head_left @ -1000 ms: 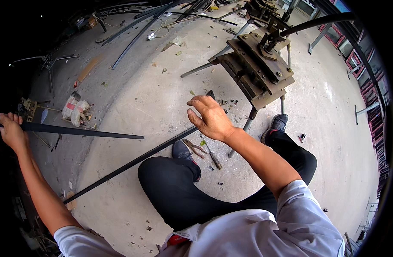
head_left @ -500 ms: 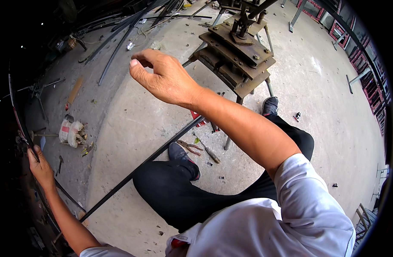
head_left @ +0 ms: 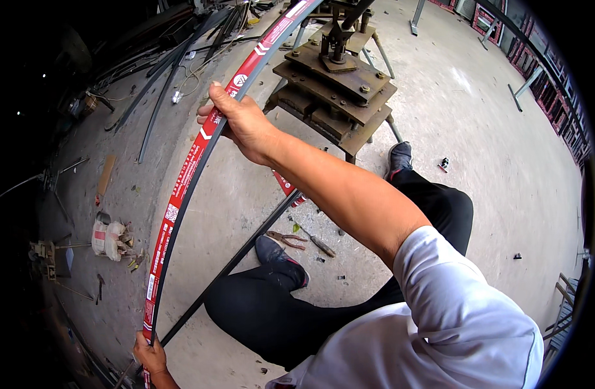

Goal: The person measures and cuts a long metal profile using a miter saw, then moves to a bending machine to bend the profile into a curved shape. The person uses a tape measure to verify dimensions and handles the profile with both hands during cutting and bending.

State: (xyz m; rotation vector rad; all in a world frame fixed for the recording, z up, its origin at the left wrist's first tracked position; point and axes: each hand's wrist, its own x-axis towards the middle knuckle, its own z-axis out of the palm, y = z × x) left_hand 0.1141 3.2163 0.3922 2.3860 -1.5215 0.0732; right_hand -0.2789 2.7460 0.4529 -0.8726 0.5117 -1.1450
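A long dark profile bar [head_left: 195,170] with red printed film along one face runs from the lower left up past the top edge. My left hand [head_left: 151,358] is closed round its lower end part. Further up, my right hand [head_left: 242,128] grips the same bar, thumb over the red face and fingers partly hidden behind it. Beyond my right hand stands a rusty metal press [head_left: 336,81] with stacked bolted plates on legs. A second dark bar [head_left: 232,261] slants across the floor beside my left leg and shoe, its upper end near the press.
Pliers [head_left: 285,240] and a screwdriver [head_left: 322,245] lie on the floor between my feet. Several loose dark bars [head_left: 158,97] and a pale bag [head_left: 109,238] lie at the left. Red-patterned frames [head_left: 527,55] lean along the right side.
The red-filmed bar has swung into the middle of the view. My right hand, empty before, now grips it. My left hand has moved lower and nearer to me.
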